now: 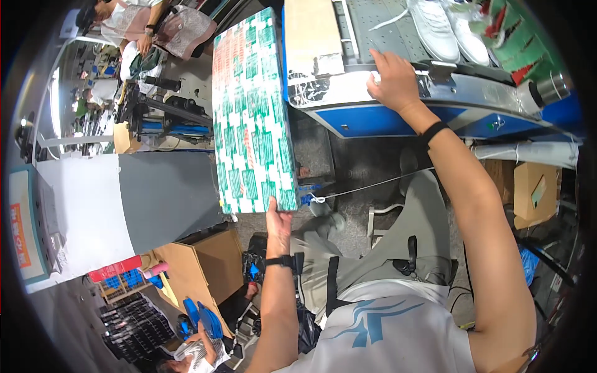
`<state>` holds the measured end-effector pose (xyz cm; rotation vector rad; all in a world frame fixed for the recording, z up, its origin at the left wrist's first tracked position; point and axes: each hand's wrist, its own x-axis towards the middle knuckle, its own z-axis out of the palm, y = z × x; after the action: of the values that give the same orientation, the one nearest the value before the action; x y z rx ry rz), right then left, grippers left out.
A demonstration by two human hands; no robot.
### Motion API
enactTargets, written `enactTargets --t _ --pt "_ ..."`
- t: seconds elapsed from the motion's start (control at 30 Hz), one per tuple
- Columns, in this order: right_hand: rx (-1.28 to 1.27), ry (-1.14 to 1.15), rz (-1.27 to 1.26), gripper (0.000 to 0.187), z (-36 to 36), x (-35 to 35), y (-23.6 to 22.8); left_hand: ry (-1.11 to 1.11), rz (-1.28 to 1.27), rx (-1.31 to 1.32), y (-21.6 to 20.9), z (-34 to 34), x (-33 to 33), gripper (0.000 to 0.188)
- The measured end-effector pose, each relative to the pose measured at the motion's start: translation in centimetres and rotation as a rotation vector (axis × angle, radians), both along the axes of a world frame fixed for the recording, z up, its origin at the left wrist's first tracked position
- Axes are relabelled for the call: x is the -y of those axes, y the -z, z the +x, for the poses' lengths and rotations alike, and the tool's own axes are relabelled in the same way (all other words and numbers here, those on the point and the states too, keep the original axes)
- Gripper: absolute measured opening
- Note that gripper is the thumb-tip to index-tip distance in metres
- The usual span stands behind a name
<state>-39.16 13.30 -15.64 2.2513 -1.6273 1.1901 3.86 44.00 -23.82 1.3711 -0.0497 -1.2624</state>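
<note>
My left hand (278,219) grips the near end of a long flat board (254,118) covered in a green-and-white print. Its thumb lies on top and the other fingers are mostly hidden. My right hand (396,79) is over the front edge of a grey perforated work surface (382,40), thumb and index finger apart, with nothing visible between them. Beyond it, on that surface, stand a white shoe (430,28) and a second white shoe (467,34). A loose white lace (388,23) trails leftward from the nearer shoe.
A tan cardboard sheet (313,31) lies left of the perforated surface. A metal cylinder (553,88) sits at its right end. A grey-and-white table (161,202) stands left, with cardboard boxes (217,264) below. Another person (140,28) is at upper left, another (198,354) at lower left.
</note>
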Motion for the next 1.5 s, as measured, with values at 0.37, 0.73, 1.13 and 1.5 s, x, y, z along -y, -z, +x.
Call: enactTargets --t 0.37,0.73,1.13,1.5 --pt "-0.085 0.033 0.059 0.057 -0.2 -0.1 -0.2 -0.102 0.064 0.013 -3.2 -6.3 -8.2 0.057" --pt "-0.105 -0.068 -0.039 0.031 1.3 9.2 0.6 -0.291 0.135 0.098 -4.6 -7.9 -12.0 0.060" --pt "0.130 -0.454 0.142 0.043 1.0 12.4 -3.3 -0.441 0.275 -0.102 -5.7 -7.8 -10.8 0.049" --pt "0.351 -0.273 0.789 0.047 -14.5 -27.0 -2.5 -0.444 0.117 -0.262 -3.6 -25.7 -14.0 0.050"
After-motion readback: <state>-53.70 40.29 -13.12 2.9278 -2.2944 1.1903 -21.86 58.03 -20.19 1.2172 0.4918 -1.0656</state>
